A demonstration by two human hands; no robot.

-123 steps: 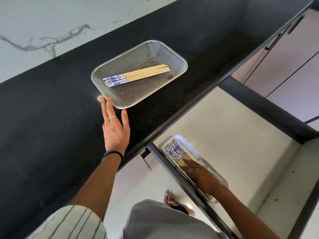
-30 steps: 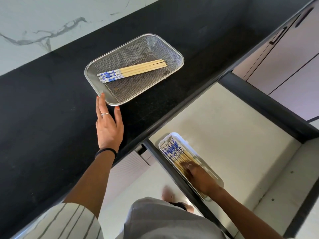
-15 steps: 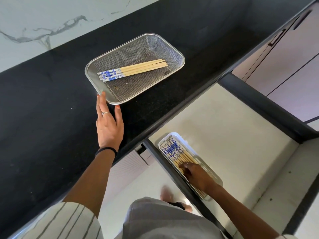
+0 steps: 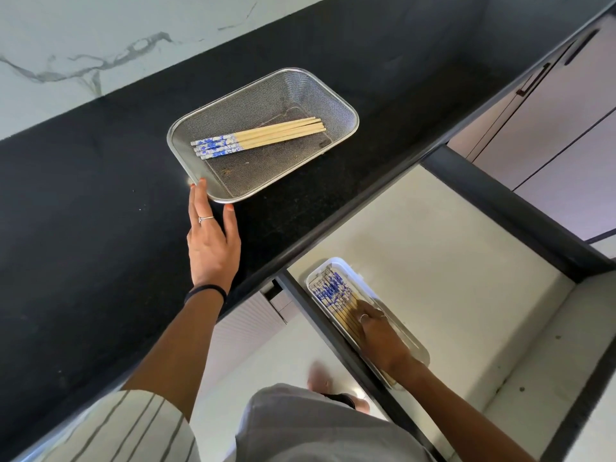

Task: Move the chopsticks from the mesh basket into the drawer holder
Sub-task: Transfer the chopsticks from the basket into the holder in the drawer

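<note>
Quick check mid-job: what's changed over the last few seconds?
Very little. The right hand shifted slightly while pressing the chopsticks in the white drawer holder flat. The left hand stays at the silver mesh basket's rim; four blue-handled chopsticks remain inside.

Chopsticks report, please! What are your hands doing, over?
Left hand flat on counter, fingertips at mesh basket rim. Right hand resting on chopsticks in drawer holder. Few chopsticks still in basket. Nothing blocking.
</note>
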